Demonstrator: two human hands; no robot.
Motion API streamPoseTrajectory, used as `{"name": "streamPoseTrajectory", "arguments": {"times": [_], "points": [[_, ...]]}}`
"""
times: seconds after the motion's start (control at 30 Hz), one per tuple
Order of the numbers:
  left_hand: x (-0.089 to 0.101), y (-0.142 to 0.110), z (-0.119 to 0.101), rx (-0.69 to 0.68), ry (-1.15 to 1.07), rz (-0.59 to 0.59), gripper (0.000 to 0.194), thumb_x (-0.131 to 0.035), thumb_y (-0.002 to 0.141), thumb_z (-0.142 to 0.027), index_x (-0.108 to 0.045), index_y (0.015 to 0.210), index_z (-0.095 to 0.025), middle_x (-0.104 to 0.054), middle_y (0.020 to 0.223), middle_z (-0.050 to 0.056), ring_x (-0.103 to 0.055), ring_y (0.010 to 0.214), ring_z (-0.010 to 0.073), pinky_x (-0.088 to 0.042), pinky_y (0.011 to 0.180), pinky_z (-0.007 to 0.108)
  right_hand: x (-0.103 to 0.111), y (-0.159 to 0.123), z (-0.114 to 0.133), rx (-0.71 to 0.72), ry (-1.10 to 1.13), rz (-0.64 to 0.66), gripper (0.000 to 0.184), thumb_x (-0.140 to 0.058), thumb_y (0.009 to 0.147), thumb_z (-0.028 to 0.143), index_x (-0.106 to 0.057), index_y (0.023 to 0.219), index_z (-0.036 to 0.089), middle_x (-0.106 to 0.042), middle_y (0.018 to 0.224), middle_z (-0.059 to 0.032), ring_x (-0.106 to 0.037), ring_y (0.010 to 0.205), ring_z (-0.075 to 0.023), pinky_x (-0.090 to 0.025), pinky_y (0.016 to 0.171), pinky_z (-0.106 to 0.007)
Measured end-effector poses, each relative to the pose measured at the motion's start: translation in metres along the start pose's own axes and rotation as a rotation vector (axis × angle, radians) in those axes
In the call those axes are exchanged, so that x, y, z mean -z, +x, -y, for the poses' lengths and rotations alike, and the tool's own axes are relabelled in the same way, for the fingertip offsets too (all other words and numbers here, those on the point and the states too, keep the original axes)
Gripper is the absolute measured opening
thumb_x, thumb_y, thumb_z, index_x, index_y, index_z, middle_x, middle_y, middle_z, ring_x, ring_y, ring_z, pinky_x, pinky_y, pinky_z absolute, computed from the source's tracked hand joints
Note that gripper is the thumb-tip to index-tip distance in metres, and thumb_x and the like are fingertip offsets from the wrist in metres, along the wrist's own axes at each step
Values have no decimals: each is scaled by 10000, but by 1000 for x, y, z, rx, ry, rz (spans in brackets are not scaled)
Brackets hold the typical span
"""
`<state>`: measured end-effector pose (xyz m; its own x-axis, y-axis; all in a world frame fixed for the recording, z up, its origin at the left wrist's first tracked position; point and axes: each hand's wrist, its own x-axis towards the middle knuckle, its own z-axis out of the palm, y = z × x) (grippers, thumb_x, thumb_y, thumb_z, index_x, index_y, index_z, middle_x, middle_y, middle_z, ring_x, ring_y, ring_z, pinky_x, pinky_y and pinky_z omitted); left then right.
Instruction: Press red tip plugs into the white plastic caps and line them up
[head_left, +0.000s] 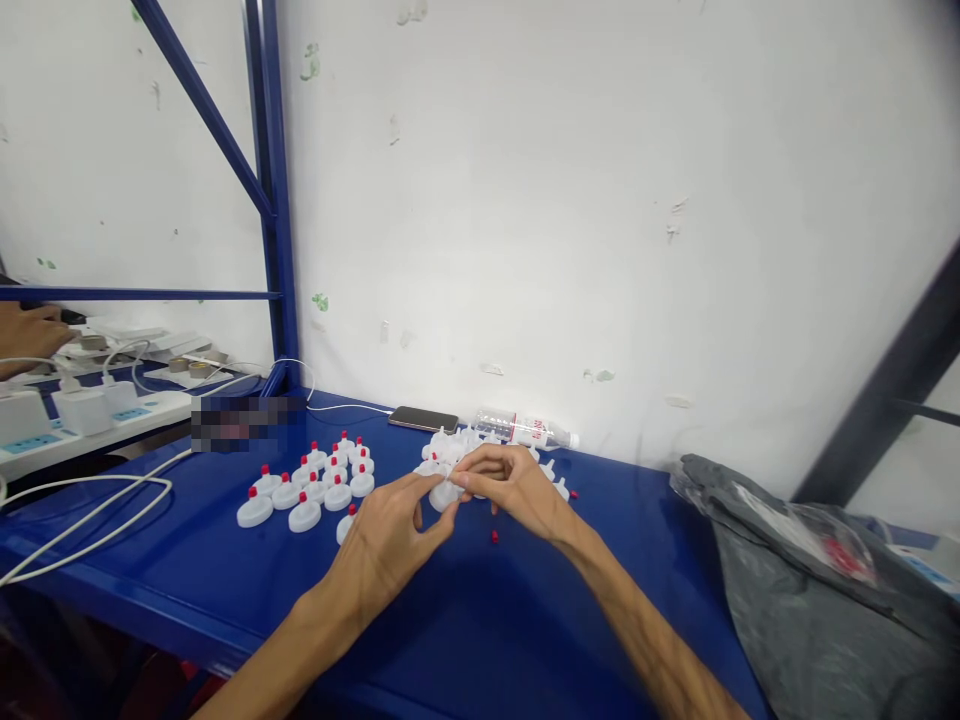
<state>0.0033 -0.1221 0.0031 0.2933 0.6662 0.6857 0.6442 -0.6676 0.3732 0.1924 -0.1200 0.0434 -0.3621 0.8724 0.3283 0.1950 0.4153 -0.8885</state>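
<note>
Between thumb and fingers, my left hand (394,520) grips a white plastic nozzle cap (444,496) above the table. My right hand (517,485) pinches at the top of the same cap; whether a small red tip is in those fingers is hidden. Behind both hands lies a pile of white nozzle caps (442,443), partly covered by them. To the left stand several white caps with red tips (304,514), upright on the table. A loose red tip (495,537) lies just below my right hand.
Against the wall on the blue table (480,630) lie a phone (424,418) with a cable and a clear plastic bottle (525,428) on its side. Grey plastic bags (795,570) cover the right end. At left are a power strip (97,425) and another person's hand (30,335).
</note>
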Motion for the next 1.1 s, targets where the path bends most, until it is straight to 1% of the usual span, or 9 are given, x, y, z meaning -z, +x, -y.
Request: {"name": "streamPoseTrajectory", "arguments": {"times": [0.13, 0.27, 0.43, 0.5, 0.6, 0.7, 0.83, 0.9, 1.1], "points": [[2, 1, -3, 78, -13, 102, 206, -602, 868, -303, -684, 1056, -282, -647, 679, -53, -568, 544, 131, -389, 579, 264, -2, 1, -4, -41, 27, 38, 324, -691, 802, 479, -656, 886, 169, -686, 812, -36, -659, 742, -165, -425, 471, -192], [2, -1, -5, 155, 62, 251, 154, -614, 865, -361, -707, 951, -272, -665, 692, -26, -623, 648, 184, -379, 575, 285, -2, 1, -11, -106, -4, 120, 312, -701, 788, 469, -639, 837, 167, -685, 783, -30, -640, 688, -148, -441, 468, -193], [-3, -3, -6, 137, 135, 385, 125, -671, 813, -269, -699, 927, -225, -723, 916, 34, -658, 903, 253, -438, 785, 346, -5, -2, -19, -156, -109, 192, 226, -694, 792, 389, -650, 820, 169, -675, 762, -12, -621, 624, -124, -433, 459, -190], [-4, -3, -5, 148, 133, 394, 223, -694, 785, -239, -678, 1007, -241, -729, 941, 21, -666, 916, 258, -446, 788, 352, -7, -3, -20, -149, -177, 182, 200, -678, 806, 368, -653, 817, 170, -691, 798, -12, -618, 611, -109, -446, 491, -194], [-5, -5, 1, 162, 155, 379, 371, -694, 775, -224, -608, 1132, -278, -727, 938, -14, -680, 879, 251, -453, 675, 325, -9, -3, -16, -133, -313, 148, 207, -697, 799, 391, -679, 850, 191, -715, 826, 5, -622, 615, -96, -463, 568, -201], [-6, -6, 12, 182, 234, 360, 401, -644, 828, -223, -554, 1214, -281, -719, 1008, 9, -682, 904, 253, -460, 669, 321, -4, -2, -9, -143, -499, 64, 232, -663, 831, 452, -701, 917, 240, -723, 818, 24, -645, 659, -114, -465, 628, -218], [-2, -6, 23, 219, 366, 360, 441, -570, 885, -191, -483, 1315, -241, -711, 1000, 74, -675, 927, 289, -473, 712, 350, 14, -3, -5, -238, -856, -235, 280, -469, 954, 383, -690, 958, 210, -713, 965, -89, -654, 939, -242, -443, 802, -342], [0, -5, 25, 226, 391, 355, 423, -522, 903, -161, -479, 1321, -207, -708, 972, 97, -674, 909, 302, -475, 709, 362, 24, -3, -7, -312, -1007, -337, 306, -430, 965, 358, -683, 978, 186, -699, 991, -146, -645, 975, -302, -431, 809, -397], [1, -7, 20, 218, 399, 325, 512, -545, 906, -177, -406, 1398, -173, -687, 1032, 101, -666, 929, 298, -496, 725, 369, 34, -6, -16, -462, -1205, -329, 299, -547, 904, 434, -720, 890, 190, -715, 918, -151, -676, 877, -315, -452, 726, -383]]}}
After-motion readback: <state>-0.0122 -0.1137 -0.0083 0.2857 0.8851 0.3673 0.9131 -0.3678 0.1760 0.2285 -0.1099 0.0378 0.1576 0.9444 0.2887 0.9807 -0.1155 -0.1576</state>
